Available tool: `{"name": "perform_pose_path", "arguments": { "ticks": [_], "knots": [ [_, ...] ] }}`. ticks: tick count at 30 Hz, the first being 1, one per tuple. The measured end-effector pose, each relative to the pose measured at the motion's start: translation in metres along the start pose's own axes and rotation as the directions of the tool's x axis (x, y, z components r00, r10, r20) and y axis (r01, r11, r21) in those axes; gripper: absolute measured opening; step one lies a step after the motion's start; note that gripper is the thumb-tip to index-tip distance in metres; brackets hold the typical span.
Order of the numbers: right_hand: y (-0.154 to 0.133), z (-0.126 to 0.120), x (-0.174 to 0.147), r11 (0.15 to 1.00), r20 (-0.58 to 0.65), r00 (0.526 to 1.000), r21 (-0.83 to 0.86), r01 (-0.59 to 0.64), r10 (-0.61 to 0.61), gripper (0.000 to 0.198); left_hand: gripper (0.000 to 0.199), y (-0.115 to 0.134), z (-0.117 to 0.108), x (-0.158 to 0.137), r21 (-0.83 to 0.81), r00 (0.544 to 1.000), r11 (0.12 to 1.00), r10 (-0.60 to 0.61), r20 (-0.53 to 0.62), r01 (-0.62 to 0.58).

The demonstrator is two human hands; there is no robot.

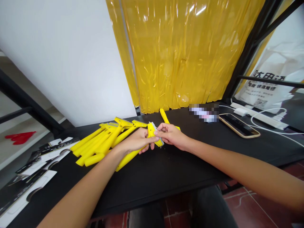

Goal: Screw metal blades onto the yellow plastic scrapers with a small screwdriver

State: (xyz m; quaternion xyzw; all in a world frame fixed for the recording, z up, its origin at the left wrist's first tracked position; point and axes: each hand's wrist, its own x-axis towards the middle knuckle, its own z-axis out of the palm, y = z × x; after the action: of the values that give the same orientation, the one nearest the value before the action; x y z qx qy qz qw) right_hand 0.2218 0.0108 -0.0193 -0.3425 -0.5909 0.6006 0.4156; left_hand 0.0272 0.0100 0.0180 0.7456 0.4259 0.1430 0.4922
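Observation:
My left hand [139, 139] is closed around a yellow scraper [129, 158], just below its wide head. The scraper's handle slants down to the left, and a grey metal blade edge lies along the head's right side. At that head, my right hand [171, 135] is closed in a pinch, thumb and fingers touching the blade side. A thin dark sliver shows by its fingertips, too small to name. Left of my hands, several more yellow scrapers [102, 139] lie in a pile, heads away from me. Another yellow handle [164, 116] lies behind my right hand, partly hidden.
Black-and-white card packages [35, 186] lie on the black table [180, 177] at left. A phone [238, 125], white cables and a power strip [260, 116] are at right. A yellow strip curtain [190, 57] and white panel [71, 57] stand behind, with black frame bars both sides.

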Motion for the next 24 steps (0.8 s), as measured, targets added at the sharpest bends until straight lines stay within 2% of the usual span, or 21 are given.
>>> {"name": "perform_pose_path", "arguments": {
  "ticks": [5,12,15,17,18,19,21,24],
  "knots": [
    [0.002,-0.001,0.002,0.999,0.028,0.999,0.019,-0.036,0.036,0.038,0.042,-0.005,-0.002,0.000,0.017,1.000,1.000,-0.006,0.029,0.005],
    [-0.003,0.000,0.001,0.995,0.023,0.997,0.067,-0.071,0.069,0.041,0.043,0.003,-0.007,-0.002,0.010,0.999,1.000,-0.012,0.050,0.012],
    [-0.009,-0.002,0.002,0.994,-0.151,0.985,0.094,-0.064,0.078,0.038,0.044,0.001,-0.021,-0.003,-0.050,0.997,0.998,-0.052,-0.064,0.048],
    [-0.009,-0.006,0.003,1.000,-0.262,0.965,-0.023,0.003,-0.009,0.033,0.044,-0.003,-0.030,-0.003,-0.132,0.974,0.988,-0.105,-0.200,0.079],
    [-0.007,-0.008,0.004,0.988,-0.261,0.961,-0.147,0.056,-0.093,0.029,0.044,-0.006,-0.033,-0.002,-0.168,0.954,0.982,-0.132,-0.269,0.088],
    [-0.005,-0.010,0.004,0.950,-0.216,0.960,-0.293,0.111,-0.179,0.024,0.043,-0.009,-0.036,0.000,-0.200,0.937,0.976,-0.148,-0.316,0.087],
    [0.003,-0.011,0.005,0.808,-0.042,0.957,-0.548,0.218,-0.287,0.016,0.042,-0.014,-0.037,0.003,-0.246,0.918,0.963,-0.192,-0.348,0.108],
    [0.013,-0.009,0.005,0.620,0.185,0.930,-0.702,0.350,-0.316,0.011,0.040,-0.019,-0.035,0.008,-0.282,0.917,0.946,-0.246,-0.314,0.158]
  ]
}}
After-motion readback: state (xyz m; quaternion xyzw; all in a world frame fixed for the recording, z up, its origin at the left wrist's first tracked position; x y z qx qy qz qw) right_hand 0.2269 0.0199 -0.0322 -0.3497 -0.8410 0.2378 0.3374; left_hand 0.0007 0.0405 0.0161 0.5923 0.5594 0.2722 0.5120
